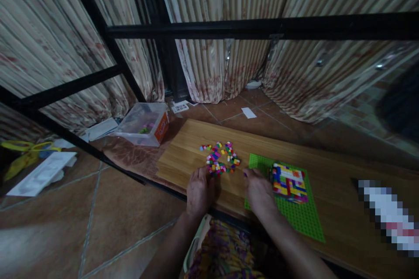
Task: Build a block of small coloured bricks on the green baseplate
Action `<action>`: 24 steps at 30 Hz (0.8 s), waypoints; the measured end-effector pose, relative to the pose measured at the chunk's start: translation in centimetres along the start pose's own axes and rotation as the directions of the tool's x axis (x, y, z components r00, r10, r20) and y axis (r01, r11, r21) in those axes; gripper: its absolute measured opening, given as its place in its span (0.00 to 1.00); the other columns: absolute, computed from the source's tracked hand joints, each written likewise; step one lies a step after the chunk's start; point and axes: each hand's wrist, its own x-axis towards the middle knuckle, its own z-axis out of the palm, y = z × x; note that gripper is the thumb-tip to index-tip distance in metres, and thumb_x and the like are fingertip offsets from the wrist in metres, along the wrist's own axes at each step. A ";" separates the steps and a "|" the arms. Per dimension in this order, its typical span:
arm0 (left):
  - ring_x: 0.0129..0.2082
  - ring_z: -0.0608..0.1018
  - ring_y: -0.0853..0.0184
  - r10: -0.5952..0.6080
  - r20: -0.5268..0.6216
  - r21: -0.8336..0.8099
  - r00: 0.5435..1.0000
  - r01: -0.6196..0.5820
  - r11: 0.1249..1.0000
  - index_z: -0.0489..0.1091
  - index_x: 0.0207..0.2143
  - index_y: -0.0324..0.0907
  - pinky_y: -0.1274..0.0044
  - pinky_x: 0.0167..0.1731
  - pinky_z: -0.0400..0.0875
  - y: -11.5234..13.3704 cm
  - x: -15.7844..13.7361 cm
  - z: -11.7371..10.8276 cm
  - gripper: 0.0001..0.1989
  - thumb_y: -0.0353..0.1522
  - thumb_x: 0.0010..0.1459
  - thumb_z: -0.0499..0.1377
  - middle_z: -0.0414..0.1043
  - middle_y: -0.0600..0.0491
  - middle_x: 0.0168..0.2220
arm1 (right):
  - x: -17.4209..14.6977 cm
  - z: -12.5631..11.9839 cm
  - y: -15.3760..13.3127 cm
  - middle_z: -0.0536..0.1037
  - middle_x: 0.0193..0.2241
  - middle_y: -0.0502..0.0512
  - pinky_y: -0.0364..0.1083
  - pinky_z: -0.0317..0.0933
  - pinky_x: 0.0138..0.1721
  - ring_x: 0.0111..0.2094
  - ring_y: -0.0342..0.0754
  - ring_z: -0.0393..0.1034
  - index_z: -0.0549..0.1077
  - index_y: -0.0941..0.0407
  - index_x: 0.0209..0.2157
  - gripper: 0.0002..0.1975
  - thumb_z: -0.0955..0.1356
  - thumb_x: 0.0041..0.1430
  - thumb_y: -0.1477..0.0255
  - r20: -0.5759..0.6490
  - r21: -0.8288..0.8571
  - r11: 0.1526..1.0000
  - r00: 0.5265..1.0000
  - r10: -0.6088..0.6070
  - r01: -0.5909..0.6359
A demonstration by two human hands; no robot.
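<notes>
A loose pile of small colourful toy bricks (214,157) lies spread on the wooden table. At the pile's near left edge rests my left hand (199,188), fingers loosely bent and thumb apart, with no brick seen in it. My right hand (260,189) is closed, and a small purple brick (245,175) shows at its fingertips. That hand is over the left side of a green baseplate (299,218). Just right of it, a stacked, many-coloured block of bricks (290,183) stands on the baseplate, its left edge partly hidden by the hand.
A clear plastic box (144,124) with an orange label and some bricks inside stands beyond the table's (183,144) left end. White cards (248,113) lie on the tiled floor. Black metal bars (222,30) cross before striped curtains (209,0). A blurred-out object (389,216) is at right.
</notes>
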 end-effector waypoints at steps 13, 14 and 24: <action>0.39 0.75 0.64 -0.009 0.033 -0.064 0.999 0.011 0.998 0.62 0.47 0.43 0.74 0.39 0.68 0.1 1.1 0.7 0.15 0.29 0.57 0.52 0.72 0.51 0.39 | 4.5 1.4 -4.1 0.74 0.39 0.58 0.45 0.61 0.43 0.39 0.48 0.70 0.73 0.58 0.41 0.16 0.59 0.57 0.80 -0.139 0.211 0.974 0.989 -0.051 0.080; 0.39 0.75 0.64 -0.002 0.026 -0.074 1.000 0.004 0.997 0.61 0.48 0.43 0.74 0.39 0.69 0.0 1.0 0.7 0.15 0.29 0.57 0.52 0.72 0.50 0.39 | 5.2 1.4 -4.4 0.74 0.40 0.58 0.45 0.61 0.43 0.40 0.48 0.69 0.73 0.57 0.41 0.15 0.59 0.57 0.80 -0.125 0.195 0.977 0.990 -0.063 0.087; 0.37 0.75 0.64 0.066 -0.004 -0.047 0.998 -0.066 0.997 0.63 0.47 0.42 0.74 0.38 0.69 -0.4 0.9 0.8 0.14 0.29 0.57 0.51 0.73 0.50 0.36 | 9.5 3.0 -6.1 0.77 0.35 0.58 0.43 0.58 0.40 0.38 0.48 0.69 0.75 0.58 0.36 0.14 0.61 0.54 0.83 0.130 0.108 0.985 0.980 -0.151 0.137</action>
